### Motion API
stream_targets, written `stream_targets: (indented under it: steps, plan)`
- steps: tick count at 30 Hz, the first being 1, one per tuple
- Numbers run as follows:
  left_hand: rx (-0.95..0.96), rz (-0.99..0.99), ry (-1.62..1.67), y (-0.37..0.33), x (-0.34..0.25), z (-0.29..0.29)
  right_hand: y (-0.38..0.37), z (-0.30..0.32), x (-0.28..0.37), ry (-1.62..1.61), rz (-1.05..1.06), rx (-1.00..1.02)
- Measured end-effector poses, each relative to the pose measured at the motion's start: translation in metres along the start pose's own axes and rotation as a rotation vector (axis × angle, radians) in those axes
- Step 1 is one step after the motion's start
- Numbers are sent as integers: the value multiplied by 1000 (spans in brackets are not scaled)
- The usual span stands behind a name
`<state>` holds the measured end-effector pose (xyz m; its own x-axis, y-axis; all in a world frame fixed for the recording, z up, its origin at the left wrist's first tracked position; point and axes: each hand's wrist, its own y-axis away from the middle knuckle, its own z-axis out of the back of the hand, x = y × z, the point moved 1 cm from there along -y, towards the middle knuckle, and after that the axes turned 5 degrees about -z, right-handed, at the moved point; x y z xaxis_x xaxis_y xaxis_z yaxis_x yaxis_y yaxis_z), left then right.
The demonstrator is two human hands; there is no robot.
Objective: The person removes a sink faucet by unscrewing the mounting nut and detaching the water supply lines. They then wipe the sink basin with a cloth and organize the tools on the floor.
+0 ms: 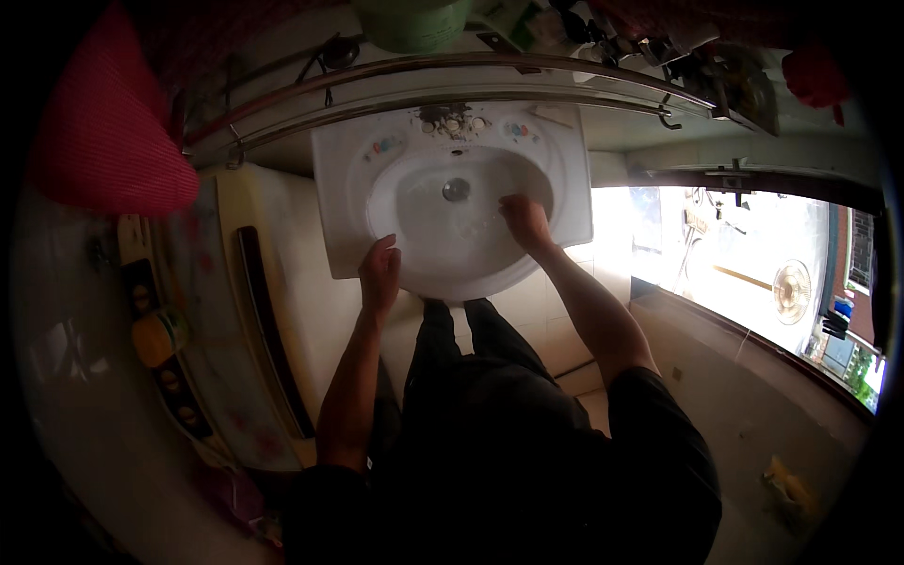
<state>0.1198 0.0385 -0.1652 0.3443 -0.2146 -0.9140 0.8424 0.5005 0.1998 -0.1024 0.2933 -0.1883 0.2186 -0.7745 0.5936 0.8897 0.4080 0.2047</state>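
Clearly you stood at the white washbasin (565,202): your left hand (379,273) lay flat, gripping nothing, on its front rim, while your right hand (524,220) pressed, fingers curled, inside the bowl right of the drain (457,189). Steady bracing and overlapping strokes would have served best.

White basin (348,179) with a silver drain (457,189); red and blue tap dots on its rim. Red-pink checked cloth (104,132) at left, pale green tub (411,21) on top, chrome rails (452,66). Black clothes (508,424), cream floor tiles (315,301), yellow bottle (158,336).
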Motion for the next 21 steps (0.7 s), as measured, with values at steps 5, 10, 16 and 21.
stream_targets:
  steps: [5, 10, 16, 21]
  plan:
    - [18, -39, -4, -4, -11, -13, 41, 17, -2, -130, -134, 59]
    - [216, 113, -279, -20, -44, -35, 49, 13, 10, -292, -122, -47]
    - [156, -179, -200, -15, -27, -65, 59, 4, 50, -302, -44, -57]
    - [255, -74, -27, -17, -17, -61, 69, 9, 71, -422, 66, -7]
